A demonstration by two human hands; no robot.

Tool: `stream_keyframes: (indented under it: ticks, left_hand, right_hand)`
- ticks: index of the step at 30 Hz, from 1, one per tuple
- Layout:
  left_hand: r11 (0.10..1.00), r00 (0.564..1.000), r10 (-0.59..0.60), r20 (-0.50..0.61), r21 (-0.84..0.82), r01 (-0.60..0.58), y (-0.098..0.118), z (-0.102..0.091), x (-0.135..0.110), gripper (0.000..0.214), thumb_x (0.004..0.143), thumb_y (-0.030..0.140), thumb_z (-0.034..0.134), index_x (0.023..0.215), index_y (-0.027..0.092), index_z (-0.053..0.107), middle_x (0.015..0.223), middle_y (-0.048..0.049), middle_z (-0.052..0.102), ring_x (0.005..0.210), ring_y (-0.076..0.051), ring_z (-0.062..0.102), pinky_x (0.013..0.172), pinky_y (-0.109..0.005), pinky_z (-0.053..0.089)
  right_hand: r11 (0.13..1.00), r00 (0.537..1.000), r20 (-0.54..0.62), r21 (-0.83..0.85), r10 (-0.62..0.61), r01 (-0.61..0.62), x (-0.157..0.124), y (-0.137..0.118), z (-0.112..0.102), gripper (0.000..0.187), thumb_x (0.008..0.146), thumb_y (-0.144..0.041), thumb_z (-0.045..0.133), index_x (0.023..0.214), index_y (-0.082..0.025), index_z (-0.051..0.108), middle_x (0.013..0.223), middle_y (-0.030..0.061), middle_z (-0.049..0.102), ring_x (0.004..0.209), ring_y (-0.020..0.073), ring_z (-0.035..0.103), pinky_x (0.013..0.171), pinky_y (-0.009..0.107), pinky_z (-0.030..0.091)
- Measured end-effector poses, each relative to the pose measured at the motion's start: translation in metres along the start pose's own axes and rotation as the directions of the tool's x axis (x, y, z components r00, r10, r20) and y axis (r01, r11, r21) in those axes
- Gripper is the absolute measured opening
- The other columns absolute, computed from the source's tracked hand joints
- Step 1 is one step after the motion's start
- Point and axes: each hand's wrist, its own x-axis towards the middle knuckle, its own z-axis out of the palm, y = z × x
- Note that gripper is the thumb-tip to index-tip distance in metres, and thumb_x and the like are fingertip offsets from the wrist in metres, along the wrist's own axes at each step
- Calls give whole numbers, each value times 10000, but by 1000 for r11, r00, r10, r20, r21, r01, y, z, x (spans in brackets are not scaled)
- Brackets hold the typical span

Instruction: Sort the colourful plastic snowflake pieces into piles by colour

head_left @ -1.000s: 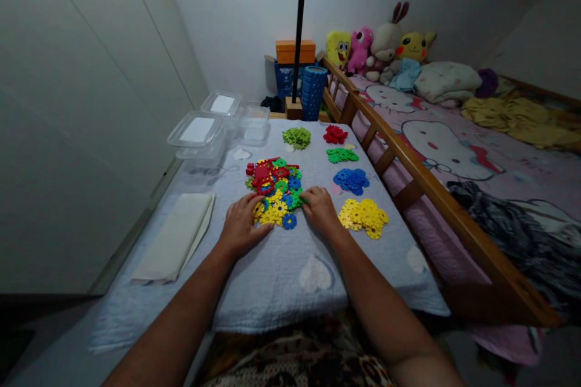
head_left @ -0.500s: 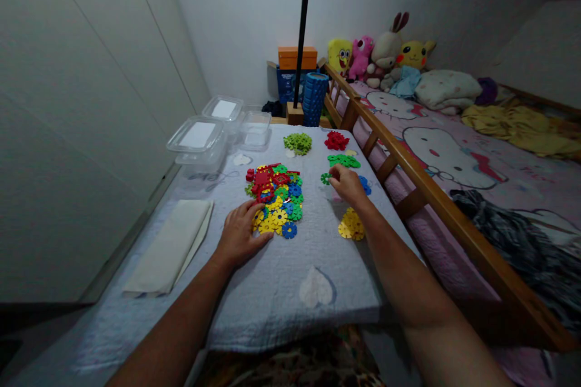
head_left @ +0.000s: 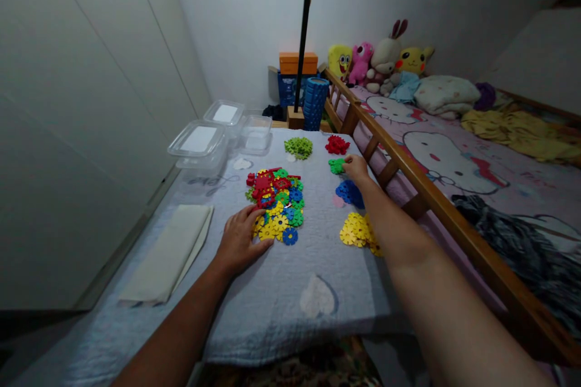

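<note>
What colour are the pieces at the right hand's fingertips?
The pieces are green; the head view shows them best.

Left hand: thumb apart, at the near-left edge of the mixed pile
Right hand: over there at the green pile
Red pile: just beyond the green
Clear boxes: left of the lime pile

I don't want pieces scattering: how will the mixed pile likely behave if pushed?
The mixed pile would probably spread rather than move as one, since its pieces look merely heaped. The discs seem likelier to slide than roll, lying mostly flat. They're probably light and fairly stiff, being thin and holding their shape.
</note>
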Motion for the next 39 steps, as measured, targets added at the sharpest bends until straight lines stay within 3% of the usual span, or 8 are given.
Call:
stream_keyframes:
  ticks: [13, 17, 20, 22, 25, 28, 34, 39]
  left_hand:
    - [1000, 1000, -15, 22, -14, 15, 1, -1, 0, 637, 759, 465, 731, 1342, 245, 600, 1465, -142, 539, 1347, -364, 515, 1134, -551, 409]
    - [1000, 1000, -16, 15, -13, 16, 0, -1, 0, 641, 739, 450, 742, 1335, 260, 604, 1457, -129, 545, 1344, -364, 516, 1134, -549, 408]
    - [1000, 1000, -3, 21, -17, 3, 0, -2, 0, 649, 736, 453, 748, 1337, 257, 603, 1456, -131, 547, 1347, -365, 516, 1136, -550, 406]
    - [1000, 1000, 5, 28, -24, -5, 0, -2, 0, 664, 733, 467, 755, 1342, 253, 599, 1464, -135, 540, 1356, -366, 510, 1142, -553, 400]
    - [1000, 999, 0, 32, -24, 0, 1, -2, 1, 676, 725, 466, 766, 1344, 254, 597, 1472, -135, 531, 1371, -365, 500, 1150, -553, 391]
    - [999, 999, -19, 28, -32, 20, 2, -2, 1, 671, 724, 456, 770, 1339, 250, 599, 1471, -136, 530, 1373, -359, 500, 1153, -544, 390]
    - [997, 1000, -22, 19, -67, 24, 4, -4, 2, 633, 739, 446, 756, 1319, 241, 606, 1455, -138, 546, 1361, -356, 510, 1153, -547, 387]
    - [997, 1000, -28, -6, -75, 28, 4, -3, 2, 611, 745, 431, 749, 1314, 257, 614, 1444, -126, 560, 1352, -350, 516, 1151, -548, 388]
  right_hand:
    - [994, 990, -91, 3, 110, -111, -3, -14, -6, 175, 622, -86, 580, 729, -221, 549, 813, 34, 670, 886, 210, 626, 933, 358, 502]
    - [1000, 998, -60, 10, 26, -25, -19, -26, -15, 173, 655, -121, 576, 802, -189, 634, 851, 37, 701, 864, 194, 624, 907, 335, 502]
    - [993, 990, 76, 17, -116, 115, -42, -43, -20, 176, 701, -124, 593, 849, -170, 678, 856, 35, 710, 833, 177, 628, 844, 301, 497]
    - [979, 943, 262, 41, -204, 201, -63, -58, -20, 158, 735, -125, 616, 864, -162, 699, 835, 28, 710, 786, 163, 627, 783, 277, 487]
    - [949, 779, 548, 106, -306, 298, -98, -80, -18, 147, 790, -147, 648, 913, -162, 726, 796, 6, 704, 718, 143, 615, 704, 248, 460]
    - [908, 648, 661, 132, -379, 397, -131, -98, -12, 156, 832, -151, 663, 968, -163, 739, 821, 4, 705, 725, 132, 614, 693, 235, 440]
    - [822, 621, 622, 64, -476, 566, -173, -108, 8, 458, 738, -262, 856, 1159, -184, 694, 1090, 73, 678, 954, 202, 617, 825, 289, 467]
    - [822, 664, 605, -26, -440, 568, -179, -100, 19, 344, 785, -231, 808, 1098, -190, 671, 1059, 59, 630, 954, 196, 591, 825, 277, 449]
